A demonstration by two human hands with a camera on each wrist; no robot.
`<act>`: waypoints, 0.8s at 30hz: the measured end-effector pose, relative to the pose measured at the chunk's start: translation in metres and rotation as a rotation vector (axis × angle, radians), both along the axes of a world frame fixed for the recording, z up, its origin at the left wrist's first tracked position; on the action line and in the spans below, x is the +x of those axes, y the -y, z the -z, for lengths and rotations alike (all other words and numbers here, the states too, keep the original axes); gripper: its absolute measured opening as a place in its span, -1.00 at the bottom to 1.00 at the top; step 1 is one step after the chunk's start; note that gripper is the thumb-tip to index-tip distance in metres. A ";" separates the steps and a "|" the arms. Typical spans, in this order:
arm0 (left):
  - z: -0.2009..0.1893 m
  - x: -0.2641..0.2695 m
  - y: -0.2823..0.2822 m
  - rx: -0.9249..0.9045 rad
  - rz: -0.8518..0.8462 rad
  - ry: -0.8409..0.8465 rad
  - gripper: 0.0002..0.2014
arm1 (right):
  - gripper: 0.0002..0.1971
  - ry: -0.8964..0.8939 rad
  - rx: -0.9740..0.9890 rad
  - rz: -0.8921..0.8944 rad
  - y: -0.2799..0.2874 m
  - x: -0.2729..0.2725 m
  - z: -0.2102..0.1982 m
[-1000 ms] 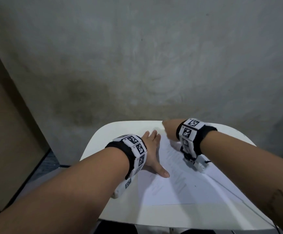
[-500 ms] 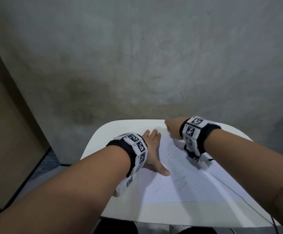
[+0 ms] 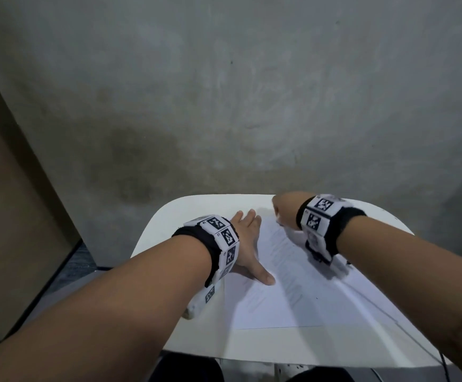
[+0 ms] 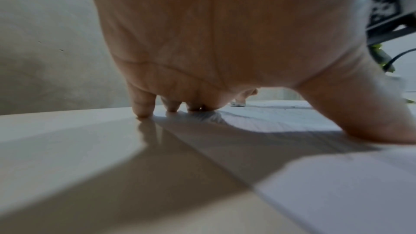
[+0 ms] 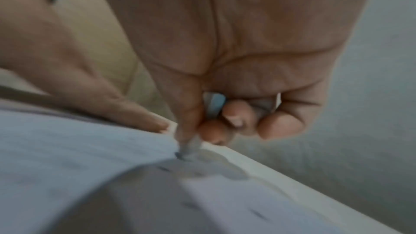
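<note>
A white sheet of paper (image 3: 293, 293) with faint lines of writing lies on a small white table (image 3: 196, 334). My left hand (image 3: 247, 241) lies flat on the sheet's left edge, fingers straight and thumb spread, fingertips (image 4: 144, 108) pressing down on table and paper (image 4: 281, 118). My right hand (image 3: 283, 210) is at the sheet's far top edge, its fingers curled round a pale pen (image 5: 191, 145). The pen tip touches the paper (image 5: 78, 149) close to the table's far edge (image 5: 270, 166). From the head view the pen is hidden behind the hand.
A grey concrete wall (image 3: 252, 106) rises right behind the table. A brown panel (image 3: 9, 202) stands at the left. A thin dark cable (image 3: 442, 362) hangs off the table's right front. My dark-clothed knees (image 3: 191, 368) sit under the near edge.
My right hand with the pen has shifted slightly to the right along the top of the sheet. The left hand has stayed flat in place.
</note>
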State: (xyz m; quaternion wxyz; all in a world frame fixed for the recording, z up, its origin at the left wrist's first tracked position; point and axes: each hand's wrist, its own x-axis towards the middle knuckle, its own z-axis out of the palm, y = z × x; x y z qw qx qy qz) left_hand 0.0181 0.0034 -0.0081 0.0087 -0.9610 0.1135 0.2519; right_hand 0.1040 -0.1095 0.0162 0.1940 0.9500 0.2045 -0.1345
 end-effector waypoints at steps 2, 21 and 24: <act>-0.001 -0.001 0.001 -0.002 0.002 0.008 0.32 | -0.83 -0.060 -0.029 -0.094 -0.008 -0.017 0.004; 0.004 0.004 0.000 0.002 -0.014 0.006 0.35 | -0.78 -0.081 -0.044 -0.133 -0.007 -0.024 -0.005; 0.001 0.002 0.000 0.003 -0.008 0.000 0.36 | -0.79 0.030 -0.041 -0.047 0.009 -0.010 -0.013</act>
